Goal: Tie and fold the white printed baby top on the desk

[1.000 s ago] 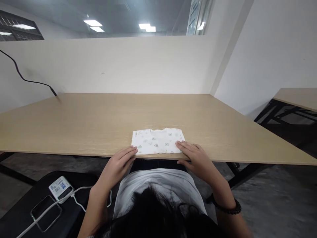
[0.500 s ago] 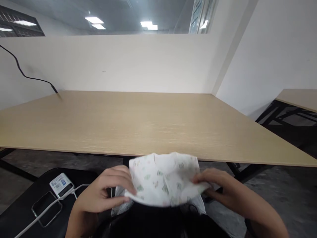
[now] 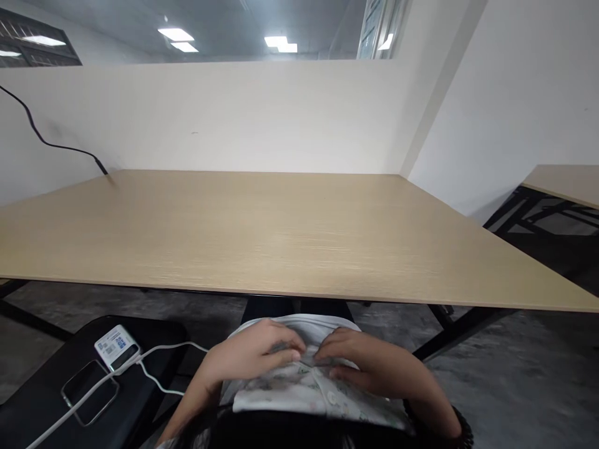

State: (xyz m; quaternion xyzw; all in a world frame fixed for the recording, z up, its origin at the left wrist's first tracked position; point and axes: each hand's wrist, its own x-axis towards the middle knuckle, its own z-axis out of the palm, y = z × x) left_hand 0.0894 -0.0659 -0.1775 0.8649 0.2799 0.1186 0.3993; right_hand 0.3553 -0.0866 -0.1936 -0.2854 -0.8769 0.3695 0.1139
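A white buttoned shirt (image 3: 281, 399) with small green prints lies bunched over my lap, just below the desk's front edge. Whether it is worn or loose, I cannot tell. My left hand (image 3: 262, 349) rests on its middle, thumb and forefinger pinched close together at a fold. Facing it, my right hand (image 3: 369, 358) has its fingers curled onto the cloth near the centre line, thumb tucked below. A pale round button (image 3: 332, 397) shows under the right hand. The fingertips of both hands nearly meet, with a narrow gap between them.
A wooden desk (image 3: 281, 237) stands in front, against a white partition (image 3: 262, 118). To the left, a black chair (image 3: 154, 349) holds a white device (image 3: 116, 348), a phone-shaped object (image 3: 90, 393) and a white cable (image 3: 93, 390). A second table (image 3: 561, 181) stands at right.
Both hands have moved inward from the shirt's raised sides to its middle. The cloth that was stretched up toward the desk edge now lies lower, folded on my lap.
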